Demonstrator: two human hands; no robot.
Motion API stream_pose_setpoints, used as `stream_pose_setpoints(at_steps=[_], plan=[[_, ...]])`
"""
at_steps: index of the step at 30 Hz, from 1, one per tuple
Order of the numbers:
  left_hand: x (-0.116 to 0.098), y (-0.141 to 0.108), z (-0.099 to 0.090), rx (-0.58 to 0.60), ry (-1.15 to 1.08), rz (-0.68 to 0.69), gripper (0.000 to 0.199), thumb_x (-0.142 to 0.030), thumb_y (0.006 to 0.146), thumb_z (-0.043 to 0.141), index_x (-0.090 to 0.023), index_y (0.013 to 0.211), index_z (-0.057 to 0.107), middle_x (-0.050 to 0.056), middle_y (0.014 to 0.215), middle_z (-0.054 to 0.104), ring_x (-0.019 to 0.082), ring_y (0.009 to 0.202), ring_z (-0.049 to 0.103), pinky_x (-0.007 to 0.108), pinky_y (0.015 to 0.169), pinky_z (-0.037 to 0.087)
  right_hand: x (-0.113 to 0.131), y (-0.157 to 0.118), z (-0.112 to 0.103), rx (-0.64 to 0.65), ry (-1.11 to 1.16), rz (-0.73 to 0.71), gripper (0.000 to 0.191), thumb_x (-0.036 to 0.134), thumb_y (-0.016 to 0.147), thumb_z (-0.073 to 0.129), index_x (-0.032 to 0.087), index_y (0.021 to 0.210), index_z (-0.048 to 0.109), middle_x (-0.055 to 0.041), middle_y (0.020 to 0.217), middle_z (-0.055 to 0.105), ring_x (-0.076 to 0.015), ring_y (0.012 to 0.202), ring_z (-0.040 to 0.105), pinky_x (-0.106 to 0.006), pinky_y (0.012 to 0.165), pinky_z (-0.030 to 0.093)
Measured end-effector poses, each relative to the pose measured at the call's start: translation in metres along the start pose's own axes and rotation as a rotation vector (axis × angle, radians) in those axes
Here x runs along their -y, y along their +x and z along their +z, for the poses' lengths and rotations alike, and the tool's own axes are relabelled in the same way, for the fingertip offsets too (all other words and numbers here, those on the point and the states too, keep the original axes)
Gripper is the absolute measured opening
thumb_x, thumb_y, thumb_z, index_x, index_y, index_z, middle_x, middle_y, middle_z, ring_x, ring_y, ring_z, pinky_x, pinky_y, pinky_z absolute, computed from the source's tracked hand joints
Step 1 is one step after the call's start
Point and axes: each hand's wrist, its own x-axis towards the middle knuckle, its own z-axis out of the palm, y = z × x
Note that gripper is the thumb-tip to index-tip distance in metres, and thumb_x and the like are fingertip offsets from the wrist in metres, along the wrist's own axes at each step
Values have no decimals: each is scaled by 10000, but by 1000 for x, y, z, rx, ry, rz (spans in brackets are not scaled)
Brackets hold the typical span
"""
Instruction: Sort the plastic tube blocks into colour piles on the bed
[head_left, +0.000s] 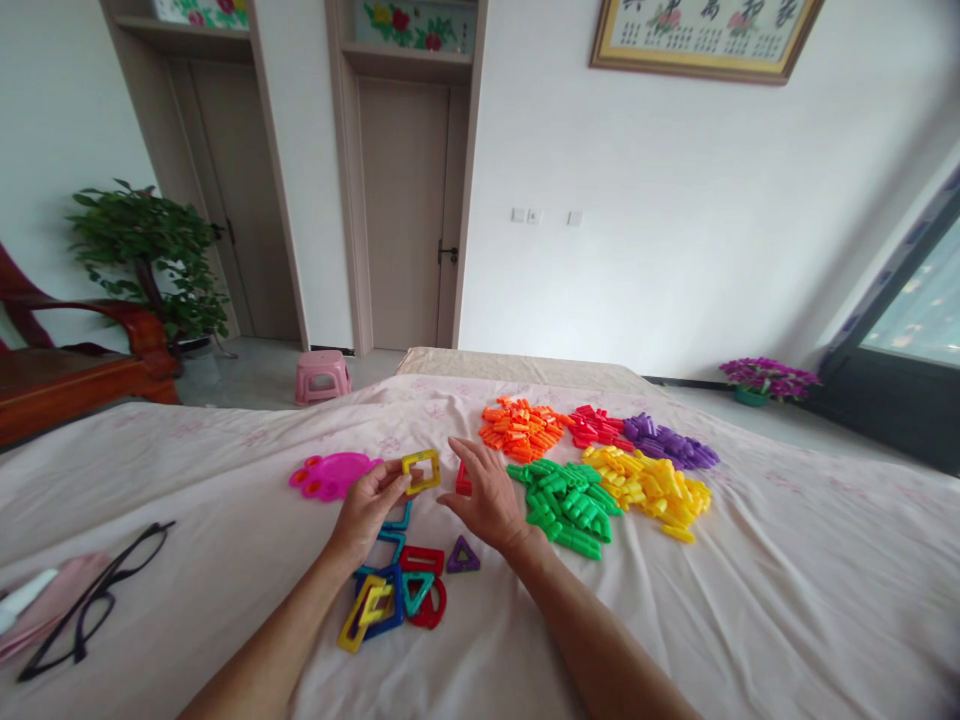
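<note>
My left hand [369, 508] pinches a yellow square magnetic tile [436, 469], an open frame, between thumb and fingers above the cloth. Just to its right, my right hand [491, 500] has its thumb and fingers apart. A red tile [463, 482] shows between those fingers, partly hidden; I cannot tell if they touch it. Below the hands lies a loose cluster of frame tiles: a blue square [397, 605], a yellow piece [349, 632], a teal triangle [417, 604], a red rectangle [422, 553] and a red rounded piece [438, 610]. A purple triangle [463, 567] lies beside them.
Piles of orange [523, 430], red [598, 428], purple [670, 443], green [571, 505] and yellow [652, 485] plastic pieces lie on the right. A magenta plastic piece [335, 476] is left of my hands. Black glasses [96, 595] rest on the pale, wrinkled cloth [240, 520].
</note>
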Motion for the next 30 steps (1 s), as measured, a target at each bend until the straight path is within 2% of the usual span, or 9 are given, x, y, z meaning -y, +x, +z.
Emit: stream_pose_setpoints(at_steps=[6,10,14,17,20,23,26,30], plan=[[-8,-7,10,33,131,93,424,-372,592,865,-157,938,748,105,948,779,311,1019,696,364,885,536,15,-3,5,-9,-36,-81,857,260,802,738,283,1531,287,-115,1479,453,-279,1342,417,-480,1087,382],[-7,-11,17,99,147,74,368,-316,585,860,-179,912,763,90,924,781,307,987,702,366,874,541,17,-6,7,-24,-64,-83,696,274,859,691,265,1482,381,-110,1453,491,-267,1342,421,-455,1086,378],[-8,-12,17,123,133,44,411,-349,581,864,-165,933,758,99,910,777,297,927,713,371,845,549,18,-6,7,19,-46,-92,586,318,877,670,229,1418,465,-121,1323,593,-273,1230,516,-437,1029,415],[-11,-8,6,66,135,60,448,-445,625,836,-149,946,737,112,953,769,269,856,719,356,801,553,12,-3,6,6,-31,37,633,314,829,704,195,1404,467,-132,1271,612,-282,1173,551,-433,1002,435],[-10,-1,-12,-92,162,145,461,-526,692,773,-149,952,717,109,969,762,246,844,716,338,806,544,-2,8,4,-49,-13,285,633,314,784,730,185,1356,491,-119,1228,630,-272,1130,581,-412,977,452],[-4,7,-31,-248,238,223,411,-524,735,736,-157,920,724,95,904,766,246,892,707,325,866,521,-21,25,0,38,-8,468,549,354,753,747,192,1247,569,-98,1126,670,-264,1017,629,-383,874,487],[5,14,-43,-304,265,232,362,-493,753,722,-163,902,743,92,881,772,246,884,706,306,860,520,-40,44,1,117,-51,514,551,365,729,767,185,1220,593,-108,1129,670,-265,1017,623,-368,847,478],[16,20,-51,-275,318,216,401,-523,788,662,-147,909,735,103,892,774,245,833,713,325,808,548,-60,64,10,209,-105,530,615,350,709,789,192,1266,581,-115,1209,641,-252,1072,605,-352,894,454]])
